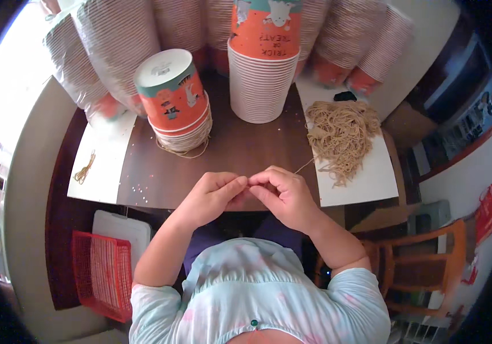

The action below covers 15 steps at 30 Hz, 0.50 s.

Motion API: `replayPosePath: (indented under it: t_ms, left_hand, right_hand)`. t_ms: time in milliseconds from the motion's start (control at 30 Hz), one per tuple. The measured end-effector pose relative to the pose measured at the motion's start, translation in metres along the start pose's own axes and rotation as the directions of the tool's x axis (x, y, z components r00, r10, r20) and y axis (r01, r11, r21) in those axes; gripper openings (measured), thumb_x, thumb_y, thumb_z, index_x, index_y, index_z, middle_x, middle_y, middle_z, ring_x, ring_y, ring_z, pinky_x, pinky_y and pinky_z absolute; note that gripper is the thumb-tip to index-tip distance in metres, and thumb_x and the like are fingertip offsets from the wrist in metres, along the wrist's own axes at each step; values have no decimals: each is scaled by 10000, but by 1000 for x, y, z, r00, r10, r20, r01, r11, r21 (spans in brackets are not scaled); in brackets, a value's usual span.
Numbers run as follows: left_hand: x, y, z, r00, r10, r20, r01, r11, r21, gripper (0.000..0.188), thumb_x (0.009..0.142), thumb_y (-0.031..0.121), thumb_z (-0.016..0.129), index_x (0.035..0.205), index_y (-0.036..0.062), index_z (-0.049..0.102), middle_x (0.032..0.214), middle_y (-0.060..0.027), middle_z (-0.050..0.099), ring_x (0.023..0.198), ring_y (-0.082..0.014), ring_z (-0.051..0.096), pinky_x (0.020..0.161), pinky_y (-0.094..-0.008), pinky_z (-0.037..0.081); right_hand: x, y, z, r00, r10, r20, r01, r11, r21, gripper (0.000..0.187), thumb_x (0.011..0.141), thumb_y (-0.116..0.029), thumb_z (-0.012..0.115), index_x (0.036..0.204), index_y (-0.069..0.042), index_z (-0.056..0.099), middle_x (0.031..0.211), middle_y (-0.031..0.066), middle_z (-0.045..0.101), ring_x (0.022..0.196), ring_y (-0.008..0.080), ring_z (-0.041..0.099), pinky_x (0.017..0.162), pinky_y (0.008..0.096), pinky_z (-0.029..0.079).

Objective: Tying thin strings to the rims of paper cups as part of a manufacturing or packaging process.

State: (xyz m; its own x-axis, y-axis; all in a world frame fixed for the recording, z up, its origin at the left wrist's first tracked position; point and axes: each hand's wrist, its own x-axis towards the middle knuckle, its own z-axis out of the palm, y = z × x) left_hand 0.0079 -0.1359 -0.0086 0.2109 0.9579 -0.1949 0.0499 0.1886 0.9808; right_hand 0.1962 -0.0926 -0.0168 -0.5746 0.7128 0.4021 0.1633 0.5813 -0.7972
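Observation:
My left hand (214, 195) and my right hand (286, 195) meet fingertip to fingertip over the front edge of the brown table. Both are closed in a pinch on a thin tan cord (304, 165), whose tail shows behind my right hand; the part between the fingers is mostly hidden. To the right lies a tangled pile of tan cords (343, 135) on a white board. Beyond my left hand, an upside-down stack of orange and green paper buckets (171, 100) has cord loops around its lower rims.
A tall stack of paper buckets (263, 86) stands at the table's middle back. Plastic-wrapped bucket stacks (117, 46) line the back. One small cord bundle (84, 167) lies at left. Below are a red basket (102, 275) and a wooden chair (418, 266).

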Motion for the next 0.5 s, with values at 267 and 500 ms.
replayPosePath:
  t_ms: [267, 500]
  left_hand:
    - [-4, -7, -8, 998, -30, 49, 35, 995, -96, 313, 962, 252, 513, 905, -25, 649, 730, -16, 603, 654, -64, 522, 587, -213, 442]
    - [5, -6, 1, 988, 146, -44, -138, 979, 149, 246, 930, 190, 551, 907, -40, 636, 743, -12, 610, 699, -56, 538, 629, -225, 469]
  right_hand:
    - [2, 5, 8, 992, -126, -5, 124, 984, -127, 82, 802, -2, 641, 872, -1, 598, 800, 103, 605, 692, 227, 601, 608, 299, 478]
    - [7, 8, 0, 995, -98, 2, 97, 989, -111, 43, 881, -42, 558, 911, -19, 538, 740, 64, 565, 685, 176, 568, 624, 310, 469]
